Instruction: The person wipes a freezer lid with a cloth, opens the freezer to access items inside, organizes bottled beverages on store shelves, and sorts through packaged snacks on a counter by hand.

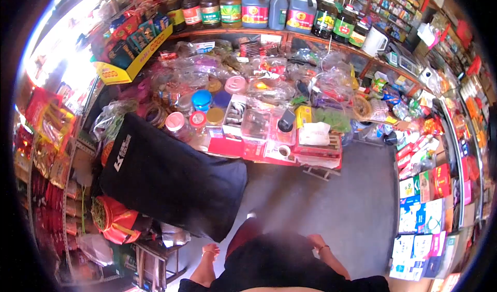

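Note:
My left hand [210, 250] hangs low beside my body, its fingers loosely apart with nothing seen in them. A black cloth cover with white lettering [173, 173] drapes over something just ahead of it. On the other side, my right hand [317, 240] hangs at hip height over the grey floor. Its fingers look loose and hold nothing I can make out, though they are small and partly hidden. Neither hand touches any goods. In front stands a table crowded with jars, including a blue-lidded jar [202, 100] and a pink-lidded jar [176, 121].
Large bottles and jugs [255, 7] line the back counter. A yellow display box [132, 62] stands at the left. Stacked cartons [417, 214] and shelves fill the right side. A small wooden stool [155, 256] stands low on the left. Grey floor [357, 188] lies between table and cartons.

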Demonstrator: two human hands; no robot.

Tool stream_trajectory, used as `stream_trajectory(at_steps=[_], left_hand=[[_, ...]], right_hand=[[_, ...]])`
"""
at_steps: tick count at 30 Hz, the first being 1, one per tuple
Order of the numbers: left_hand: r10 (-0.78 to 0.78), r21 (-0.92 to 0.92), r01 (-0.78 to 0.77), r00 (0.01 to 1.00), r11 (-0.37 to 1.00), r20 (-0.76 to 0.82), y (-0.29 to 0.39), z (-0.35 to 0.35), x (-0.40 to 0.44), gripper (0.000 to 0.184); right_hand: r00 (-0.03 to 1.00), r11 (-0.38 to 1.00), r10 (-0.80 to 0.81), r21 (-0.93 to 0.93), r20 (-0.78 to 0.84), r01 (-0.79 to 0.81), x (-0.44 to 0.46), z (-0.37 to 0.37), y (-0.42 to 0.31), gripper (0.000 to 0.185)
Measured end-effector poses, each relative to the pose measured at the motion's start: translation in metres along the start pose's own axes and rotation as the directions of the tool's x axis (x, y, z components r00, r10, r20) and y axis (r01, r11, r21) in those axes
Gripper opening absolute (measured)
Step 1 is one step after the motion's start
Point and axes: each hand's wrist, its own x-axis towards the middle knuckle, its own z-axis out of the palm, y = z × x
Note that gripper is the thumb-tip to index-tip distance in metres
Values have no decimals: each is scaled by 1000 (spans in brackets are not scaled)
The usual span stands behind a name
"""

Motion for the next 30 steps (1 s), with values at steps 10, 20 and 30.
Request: stream_trajectory(at_steps=[10,20,30], left_hand=[[87,-49,-76,954,996,288,111,104,62,10],[173,315,-317,895,895,411,227,314,49,21],[315,479,-631,748,610,584,290,430,49,18]], right_hand=[[994,988,-72,-141,-88,59,30,-16,-155,27],[868,764,-497,-474,2,438,166,-90,-152,30],[993,902,85,430,-87,-39,139,-147,-190,18]])
